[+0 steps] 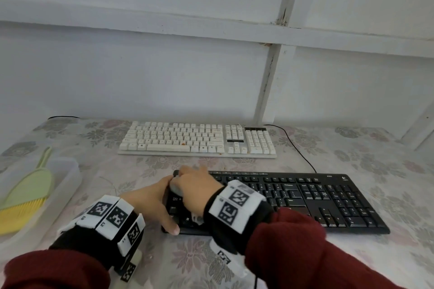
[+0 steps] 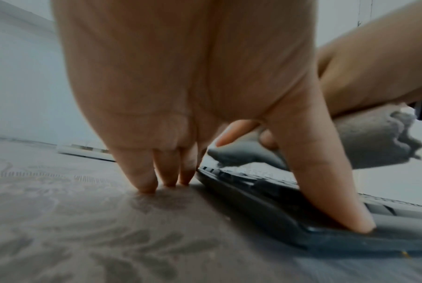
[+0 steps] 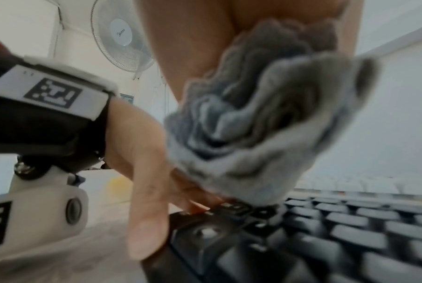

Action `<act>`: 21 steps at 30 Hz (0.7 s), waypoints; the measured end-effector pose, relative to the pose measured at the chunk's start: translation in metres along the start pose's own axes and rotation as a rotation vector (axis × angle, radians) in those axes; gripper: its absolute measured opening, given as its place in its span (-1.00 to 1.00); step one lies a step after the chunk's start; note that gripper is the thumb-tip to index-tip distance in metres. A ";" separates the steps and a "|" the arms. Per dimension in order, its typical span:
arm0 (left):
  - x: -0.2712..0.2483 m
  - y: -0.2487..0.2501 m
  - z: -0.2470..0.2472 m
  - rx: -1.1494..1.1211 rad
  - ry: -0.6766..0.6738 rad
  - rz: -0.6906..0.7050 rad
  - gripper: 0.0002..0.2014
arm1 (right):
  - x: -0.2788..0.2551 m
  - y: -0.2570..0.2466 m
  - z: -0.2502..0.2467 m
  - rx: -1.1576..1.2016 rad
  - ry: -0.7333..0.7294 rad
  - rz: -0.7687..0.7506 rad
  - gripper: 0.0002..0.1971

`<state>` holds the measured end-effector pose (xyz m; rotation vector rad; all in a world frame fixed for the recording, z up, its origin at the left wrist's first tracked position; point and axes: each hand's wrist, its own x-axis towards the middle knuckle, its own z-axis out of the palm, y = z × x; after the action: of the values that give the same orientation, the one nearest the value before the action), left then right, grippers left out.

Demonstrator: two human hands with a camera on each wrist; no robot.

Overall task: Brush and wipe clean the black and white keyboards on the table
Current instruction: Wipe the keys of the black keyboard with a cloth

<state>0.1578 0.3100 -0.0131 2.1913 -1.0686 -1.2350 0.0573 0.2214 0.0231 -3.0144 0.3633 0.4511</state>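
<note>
The black keyboard (image 1: 305, 199) lies near me on the flowered table; the white keyboard (image 1: 197, 139) lies behind it. My left hand (image 1: 155, 202) steadies the black keyboard's left end. Its straight fingers (image 2: 142, 172) touch the table beside the edge and its thumb (image 2: 326, 181) presses the front corner. My right hand (image 1: 195, 185) grips a bunched grey cloth (image 1: 176, 189) on the upper left keys. In the right wrist view the cloth (image 3: 253, 124) hangs from my palm down onto the black keyboard (image 3: 350, 229). The keys under my hand are hidden.
A green brush with yellow bristles (image 1: 28, 190) lies in a clear plastic tray (image 1: 68, 171) at the left edge. The black keyboard's cable (image 1: 300, 152) runs past the white keyboard's right end toward the wall. A white wall stands close behind the table.
</note>
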 end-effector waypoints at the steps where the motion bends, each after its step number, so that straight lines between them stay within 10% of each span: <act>1: 0.000 0.001 0.000 0.013 0.007 -0.007 0.18 | 0.002 -0.006 0.001 -0.010 -0.029 -0.005 -0.71; 21: 0.002 -0.008 -0.002 -0.041 -0.018 0.049 0.34 | -0.053 0.074 0.014 0.182 0.057 0.220 -0.76</act>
<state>0.1632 0.3131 -0.0183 2.1148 -1.0874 -1.2464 -0.0139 0.1628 0.0224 -2.8263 0.7037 0.3261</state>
